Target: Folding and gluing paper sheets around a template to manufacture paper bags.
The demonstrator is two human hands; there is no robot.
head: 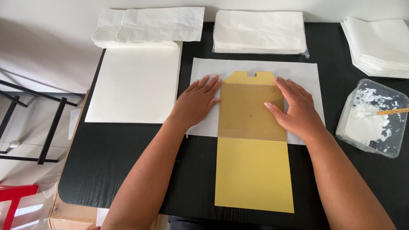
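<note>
— Nearest you, low in the frame, the yellow card runs from the bottom centre up the black table, its notched top reaching mid-frame over a white sheet. What are your hands doing?

— Your left hand lies flat on the sheet just left of centre, fingers spread and fingertips touching the card's left edge. Your right hand lies flat right of centre, fingers close together, thumb laid on the card's brown panel. Neither hand pinches anything.

— And around you?

— Upper left of the frame, a white pad sits beside your left hand, with folded white bags above it. At top centre there's a wrapped paper stack; top right, another stack of white sheets. At the right edge, a clear tub smeared with white paste holds a brush, just beside your right hand but apart from it.
</note>
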